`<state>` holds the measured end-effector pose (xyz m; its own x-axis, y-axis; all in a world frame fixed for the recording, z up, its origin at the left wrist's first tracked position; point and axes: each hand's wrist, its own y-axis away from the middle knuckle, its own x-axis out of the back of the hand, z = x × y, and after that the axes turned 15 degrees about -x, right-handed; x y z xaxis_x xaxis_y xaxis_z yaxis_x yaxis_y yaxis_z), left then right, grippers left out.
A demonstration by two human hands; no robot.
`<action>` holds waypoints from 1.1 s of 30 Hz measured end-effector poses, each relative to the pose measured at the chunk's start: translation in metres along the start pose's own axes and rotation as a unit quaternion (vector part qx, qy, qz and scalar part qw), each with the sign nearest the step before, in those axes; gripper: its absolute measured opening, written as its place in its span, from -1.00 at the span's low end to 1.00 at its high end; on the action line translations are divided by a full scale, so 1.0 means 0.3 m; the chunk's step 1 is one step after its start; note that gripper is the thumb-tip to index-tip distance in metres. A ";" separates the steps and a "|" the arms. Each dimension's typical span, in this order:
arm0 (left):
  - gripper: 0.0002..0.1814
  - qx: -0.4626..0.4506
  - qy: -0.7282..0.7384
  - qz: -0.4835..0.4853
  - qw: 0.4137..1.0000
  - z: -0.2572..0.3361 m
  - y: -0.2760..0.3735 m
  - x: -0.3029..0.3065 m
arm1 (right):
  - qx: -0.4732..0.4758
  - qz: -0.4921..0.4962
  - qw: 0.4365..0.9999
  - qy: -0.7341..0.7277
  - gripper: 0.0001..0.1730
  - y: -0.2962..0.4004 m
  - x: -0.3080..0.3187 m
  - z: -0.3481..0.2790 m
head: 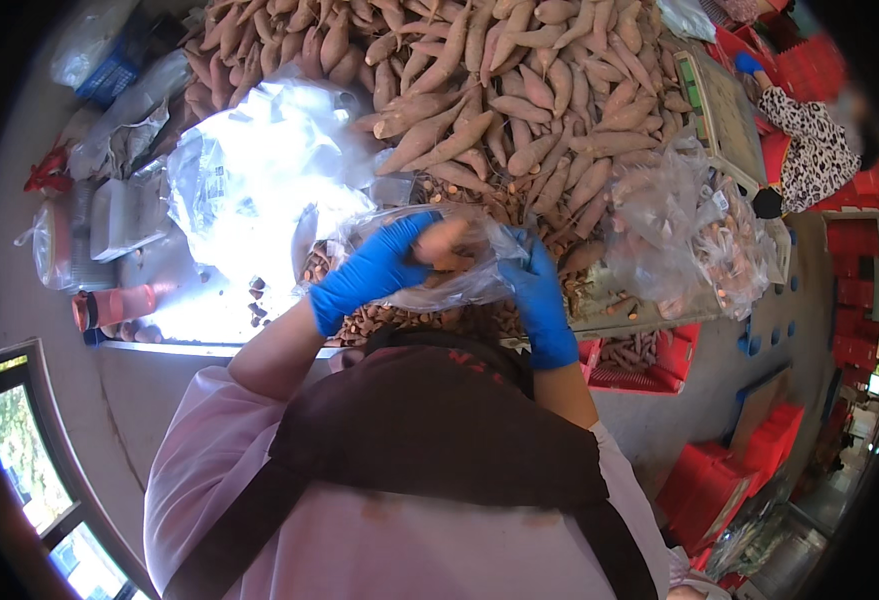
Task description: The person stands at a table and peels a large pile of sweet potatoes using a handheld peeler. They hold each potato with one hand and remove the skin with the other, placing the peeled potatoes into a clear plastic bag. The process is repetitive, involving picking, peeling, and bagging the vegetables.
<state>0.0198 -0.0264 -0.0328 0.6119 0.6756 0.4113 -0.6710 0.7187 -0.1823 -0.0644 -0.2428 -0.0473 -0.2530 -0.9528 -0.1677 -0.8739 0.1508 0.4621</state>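
Both my hands wear blue gloves and are at a clear plastic bag (447, 296) in front of my chest. My left hand (383, 266) reaches to the bag's left side, beside a blurred sweet potato (441, 240); whether it grips this is not plain. My right hand (535, 289) pinches the bag's right edge. A large heap of sweet potatoes (514, 82) lies beyond the bag. Trimmed ends and small pieces (379, 322) are spread under and around it. To the left is a stack of clear plastic bags (259, 165) in bright glare.
Filled plastic bags (732, 247) lie at the right, near a scale (724, 120). A red crate (642, 360) stands below the table edge. A pink bottle (116, 306) and plastic containers (131, 217) are at the left. A co-worker (811, 142) is at the upper right.
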 end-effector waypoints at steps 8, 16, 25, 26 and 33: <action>-0.67 -0.097 -0.054 0.067 0.992 -0.094 -0.084 0.023 | -0.068 -0.027 0.993 -0.089 -0.64 0.012 -0.001 -0.029; -0.56 0.039 -0.421 -0.033 0.906 -0.247 -0.434 -0.038 | -0.072 -0.034 0.996 -0.044 -0.58 -0.005 -0.021 -0.018; -0.65 -0.146 -0.102 0.068 0.982 -0.124 -0.212 -0.043 | 0.103 0.094 0.962 0.235 -0.73 -0.046 0.042 0.065; -0.63 -0.136 -0.122 0.058 0.981 -0.109 -0.186 -0.049 | 0.123 0.106 0.953 0.255 -0.75 -0.043 0.030 0.062; -0.51 -0.078 -0.255 0.018 0.964 -0.021 -0.118 -0.060 | 0.233 0.161 0.872 0.400 -0.80 -0.012 -0.069 -0.046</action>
<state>0.0351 -0.0632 -0.0393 0.2772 0.5609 0.7801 -0.5928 0.7388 -0.3206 -0.0502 -0.2272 -0.0335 -0.3101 -0.6918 0.6522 -0.9316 0.3580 -0.0632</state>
